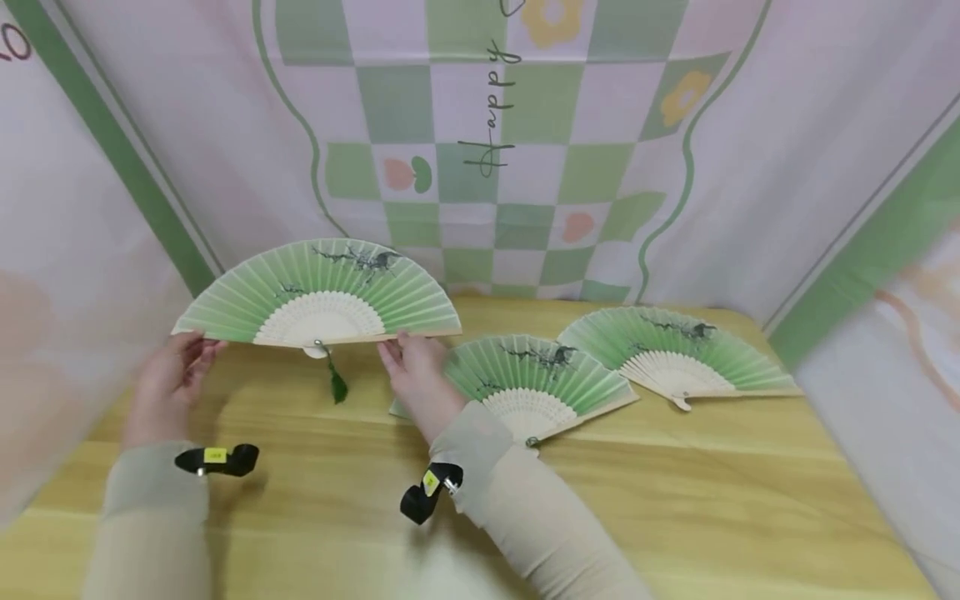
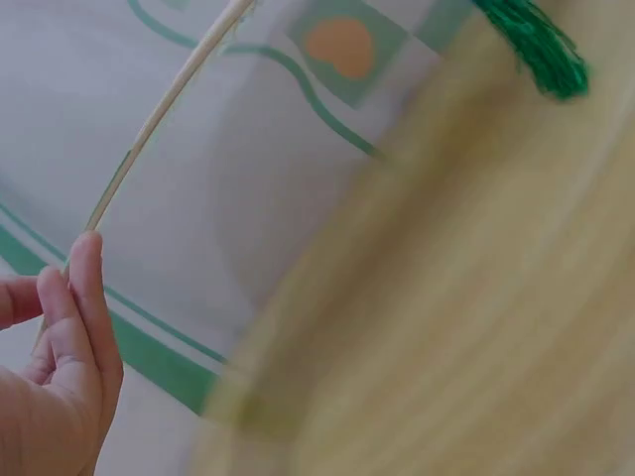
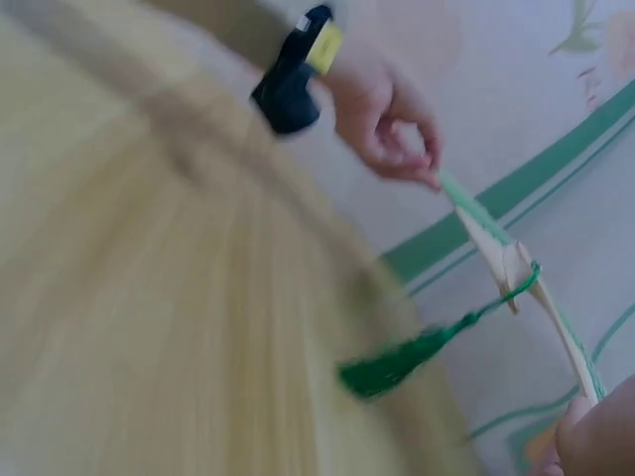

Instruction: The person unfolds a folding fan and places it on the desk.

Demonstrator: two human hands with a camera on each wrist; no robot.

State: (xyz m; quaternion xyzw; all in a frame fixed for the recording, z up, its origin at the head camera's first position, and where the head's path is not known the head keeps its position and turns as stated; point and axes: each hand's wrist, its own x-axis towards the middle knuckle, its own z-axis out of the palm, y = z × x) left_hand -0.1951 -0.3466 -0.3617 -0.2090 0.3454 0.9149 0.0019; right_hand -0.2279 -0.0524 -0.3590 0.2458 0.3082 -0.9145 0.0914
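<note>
A green folding fan (image 1: 322, 292) with a dark branch print is spread wide at the left of the head view. My left hand (image 1: 176, 371) pinches its left end between thumb and fingers, and my right hand (image 1: 420, 375) grips the lower edge toward the right end. A dark green tassel (image 1: 337, 385) hangs from the pivot between the hands. In the left wrist view the fan's edge (image 2: 164, 104) appears nearly edge-on above the left fingers. The right wrist view shows the fan (image 3: 526, 273) stretched between both hands, over the table.
Two more spread green fans lie on the wooden table (image 1: 315, 517): one fan (image 1: 536, 387) beside my right forearm, partly hidden by it, and another fan (image 1: 682, 354) farther right, overlapping it. A printed cloth (image 1: 540, 167) hangs behind the table and along both sides.
</note>
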